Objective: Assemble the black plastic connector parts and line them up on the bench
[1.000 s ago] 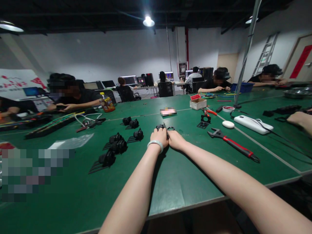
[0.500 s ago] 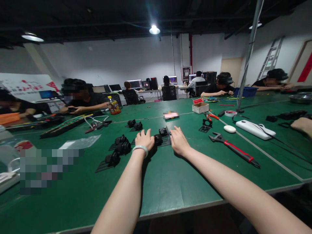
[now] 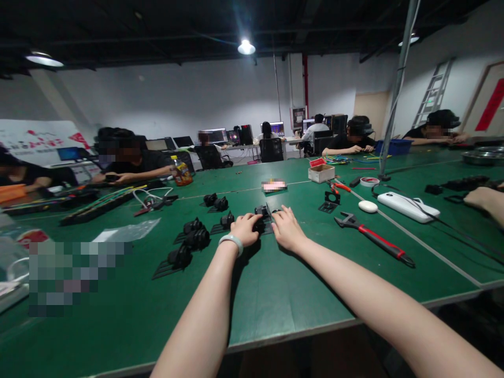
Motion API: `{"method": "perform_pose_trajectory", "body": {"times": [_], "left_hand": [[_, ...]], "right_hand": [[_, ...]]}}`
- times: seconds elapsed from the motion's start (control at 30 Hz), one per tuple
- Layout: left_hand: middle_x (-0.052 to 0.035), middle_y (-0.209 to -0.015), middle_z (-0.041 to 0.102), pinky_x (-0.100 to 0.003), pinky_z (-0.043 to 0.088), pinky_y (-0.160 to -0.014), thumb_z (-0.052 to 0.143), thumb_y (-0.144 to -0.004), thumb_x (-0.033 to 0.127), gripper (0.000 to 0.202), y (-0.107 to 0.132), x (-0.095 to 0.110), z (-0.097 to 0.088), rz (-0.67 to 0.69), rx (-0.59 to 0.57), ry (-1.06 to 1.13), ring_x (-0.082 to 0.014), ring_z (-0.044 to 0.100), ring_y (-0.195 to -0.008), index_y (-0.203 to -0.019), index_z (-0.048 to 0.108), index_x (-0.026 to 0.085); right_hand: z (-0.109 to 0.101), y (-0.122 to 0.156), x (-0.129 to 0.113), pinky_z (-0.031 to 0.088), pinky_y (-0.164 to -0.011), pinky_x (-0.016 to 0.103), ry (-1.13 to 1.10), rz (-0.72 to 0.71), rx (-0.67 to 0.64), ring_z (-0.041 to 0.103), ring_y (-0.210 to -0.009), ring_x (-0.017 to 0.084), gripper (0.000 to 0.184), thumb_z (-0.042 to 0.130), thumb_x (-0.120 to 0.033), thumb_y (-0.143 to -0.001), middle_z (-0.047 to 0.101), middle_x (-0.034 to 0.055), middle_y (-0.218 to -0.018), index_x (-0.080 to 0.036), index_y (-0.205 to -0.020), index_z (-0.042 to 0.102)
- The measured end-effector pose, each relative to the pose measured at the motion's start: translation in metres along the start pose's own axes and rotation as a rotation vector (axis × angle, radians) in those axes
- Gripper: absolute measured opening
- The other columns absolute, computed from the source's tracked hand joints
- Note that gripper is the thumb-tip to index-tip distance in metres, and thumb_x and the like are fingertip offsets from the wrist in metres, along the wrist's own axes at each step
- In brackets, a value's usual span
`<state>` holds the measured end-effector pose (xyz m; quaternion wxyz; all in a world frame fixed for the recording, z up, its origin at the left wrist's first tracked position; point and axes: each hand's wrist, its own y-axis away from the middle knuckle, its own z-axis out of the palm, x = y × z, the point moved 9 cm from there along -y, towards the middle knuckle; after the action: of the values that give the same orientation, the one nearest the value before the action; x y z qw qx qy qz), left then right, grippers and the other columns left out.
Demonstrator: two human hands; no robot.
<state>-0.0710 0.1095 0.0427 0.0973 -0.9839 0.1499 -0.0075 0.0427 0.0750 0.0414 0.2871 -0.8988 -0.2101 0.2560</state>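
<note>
A black bracket with a round fitting stands on the green table between my two hands. My left hand, with a pale bangle at the wrist, has its fingers closed against the bracket's left side, hiding part of it. From the right, my right hand holds the bracket's upright plate with the thumb and curled fingers. Similar black assemblies lie in a loose group left of my left hand. Another black bracket, with a round hole, sits apart to the right.
An adjustable wrench with red-and-black handle lies at right, near a white oval object and a white power strip. Beyond are red-handled pliers, a small box and a drink bottle. Co-workers sit around the table.
My left hand has moved right, from beside the black assemblies to the bracket, uncovering one assembly. My right hand stays at the bracket's plate. The view has shifted slightly.
</note>
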Motion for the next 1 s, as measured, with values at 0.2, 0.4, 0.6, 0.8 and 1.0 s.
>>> {"method": "perform_pose_trajectory", "body": {"times": [0.2, 0.4, 0.6, 0.8, 1.0], "left_hand": [[-0.0066, -0.101, 0.047, -0.025, 0.039, -0.087, 0.05, -0.069, 0.039, 0.042, -0.006, 0.008, 0.002, 0.054, 0.035, 0.064, -0.0171, 0.051, -0.091, -0.105, 0.049, 0.017], [-0.0082, -0.104, 0.046, -0.027, 0.036, -0.089, 0.051, -0.067, 0.046, 0.054, -0.008, 0.01, -0.004, 0.082, 0.076, 0.083, -0.0192, 0.047, -0.098, -0.11, 0.044, 0.014], [-0.0098, -0.126, 0.034, -0.042, 0.027, -0.093, 0.035, -0.076, 0.031, 0.046, 0.001, -0.055, -0.024, -0.291, 0.267, -0.11, -0.0288, 0.028, -0.115, -0.121, 0.034, 0.018], [-0.0101, -0.126, 0.034, -0.039, 0.036, -0.084, 0.047, -0.062, 0.016, 0.056, -0.004, -0.08, 0.006, -0.339, 0.091, -0.143, -0.032, 0.032, -0.111, -0.117, 0.04, 0.019], [-0.0149, -0.111, 0.047, -0.038, 0.036, -0.083, 0.051, -0.057, 0.014, 0.065, -0.002, -0.08, -0.002, -0.332, 0.034, -0.142, -0.0333, 0.037, -0.106, -0.12, 0.035, 0.015]], "right_hand": [[0.001, -0.001, 0.004, 0.014, -0.1, 0.044, 0.0, 0.013, -0.001, 0.022, -0.12, 0.023, 0.031, 0.037, -0.024, -0.082, 0.049, 0.012, -0.107, -0.012, -0.108, 0.048], [0.003, -0.001, 0.003, 0.013, -0.1, 0.045, 0.001, 0.02, -0.018, 0.02, -0.121, 0.023, 0.03, 0.037, -0.025, -0.082, 0.049, 0.0128, -0.107, -0.012, -0.107, 0.048], [-0.002, 0.001, 0.0, 0.012, -0.1, 0.045, 0.002, 0.007, -0.001, 0.019, -0.121, 0.024, 0.03, 0.038, -0.025, -0.082, 0.05, 0.0127, -0.106, -0.012, -0.107, 0.048], [-0.006, 0.002, -0.005, 0.013, -0.101, 0.045, 0.027, -0.024, 0.026, 0.022, -0.12, 0.025, 0.032, 0.04, -0.026, -0.08, 0.05, 0.0124, -0.106, -0.011, -0.108, 0.049], [-0.014, 0.003, -0.01, 0.014, -0.101, 0.045, 0.059, -0.051, 0.046, 0.02, -0.121, 0.026, 0.031, 0.041, -0.026, -0.08, 0.05, 0.0124, -0.106, -0.012, -0.105, 0.05]]}}
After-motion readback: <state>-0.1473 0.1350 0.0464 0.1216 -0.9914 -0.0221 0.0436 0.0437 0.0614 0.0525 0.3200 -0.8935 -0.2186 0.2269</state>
